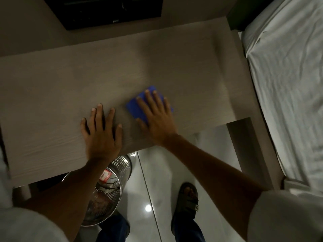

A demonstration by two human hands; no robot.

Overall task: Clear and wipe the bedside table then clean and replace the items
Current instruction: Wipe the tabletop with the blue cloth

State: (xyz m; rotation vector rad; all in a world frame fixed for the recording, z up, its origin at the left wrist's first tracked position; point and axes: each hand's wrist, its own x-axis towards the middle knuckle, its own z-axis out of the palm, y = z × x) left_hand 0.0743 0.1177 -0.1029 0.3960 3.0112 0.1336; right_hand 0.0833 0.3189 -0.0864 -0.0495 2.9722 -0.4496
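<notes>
The bedside table is a pale wood-grain slab, and everything here sits in relation to it. On its top, towards the front edge and a little to the bed side of centre, lies a blue cloth, folded flat. The right hand is pressed down on that cloth, palm flat, fingers spread apart and laid over the blue fabric rather than curled round it, so it is pushing on the cloth and not pinching it. The left hand rests just beside it on the bare tabletop, also flat, fingers fanned out, holding nothing. The two hands are near each other but not touching. The rest of the tabletop shows only wood.

Behind the table, against the wall, hangs a dark flat panel; what it is I cannot tell in this dim light. Along the table's right end runs the bed, with a rumpled white sheet. Below the table's front edge, partly tucked under it, stands a perforated metal waste bin with some rubbish in it, including a red-and-white wrapper. On the glossy tiled floor in front of the table, a foot in a dark sandal is planted
</notes>
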